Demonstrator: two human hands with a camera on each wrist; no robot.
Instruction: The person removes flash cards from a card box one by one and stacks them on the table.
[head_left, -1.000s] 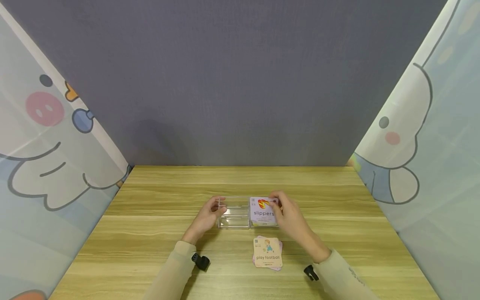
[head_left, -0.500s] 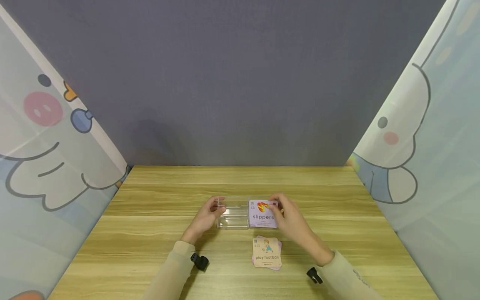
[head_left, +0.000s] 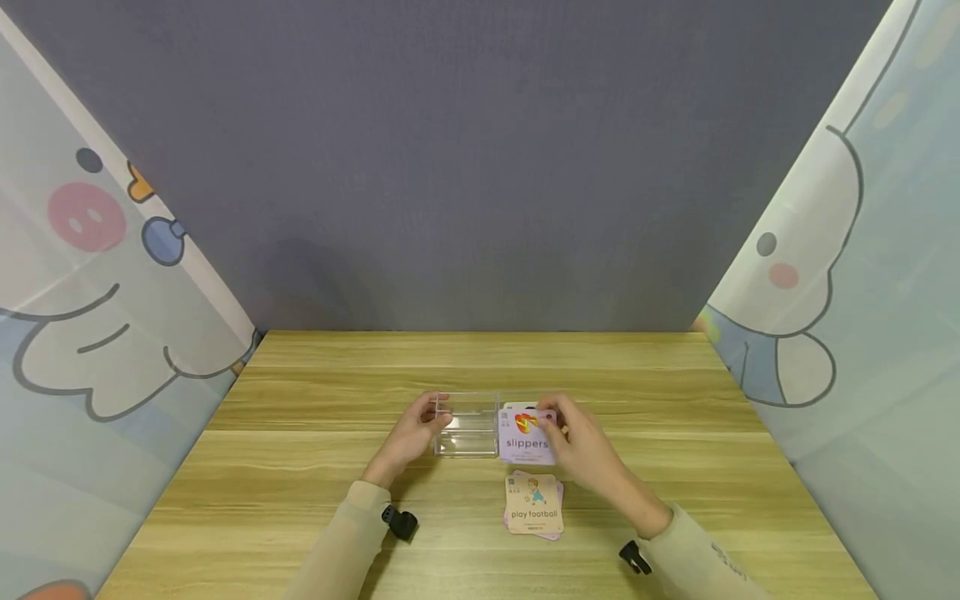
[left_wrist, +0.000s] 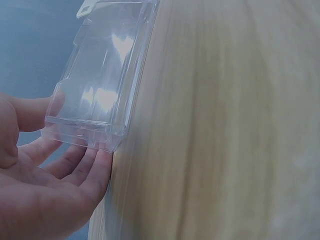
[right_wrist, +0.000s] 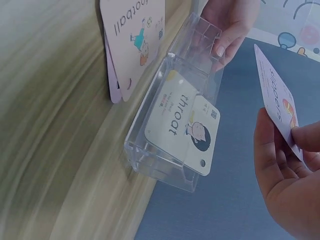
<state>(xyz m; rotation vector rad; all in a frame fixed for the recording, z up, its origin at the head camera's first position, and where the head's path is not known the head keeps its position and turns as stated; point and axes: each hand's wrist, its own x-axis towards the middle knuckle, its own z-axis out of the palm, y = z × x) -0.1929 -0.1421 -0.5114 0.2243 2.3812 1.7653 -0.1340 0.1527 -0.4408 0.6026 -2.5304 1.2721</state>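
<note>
Well to the left of the clear box (head_left: 467, 446), a pale curtain (head_left: 180, 317) with a cartoon print hangs beside the wood-grain table (head_left: 322, 392). At the box's left end is the left hand (head_left: 411, 429), clamped on it, thumb against one wall and fingers curled round the end. A black device (head_left: 401, 522) sits at that wrist, nearer the person than the box. Behind the box rises a dark grey panel (head_left: 480, 208). In the box's right compartment is a white throat card (right_wrist: 170, 135). Above this compartment, apart from the box, the lilac slippers card (head_left: 521, 454) is pinched between the right hand's (head_left: 581, 437) thumb and fingers, its picture side up. In front of the box, the cream play football card (head_left: 534, 515) lies askew over a lilac-edged card (right_wrist: 114, 82). The right hand is just right of the box. Another black device (head_left: 634, 557) sits at its wrist; well right of the box hangs a second cartoon curtain (head_left: 892, 250).
</note>
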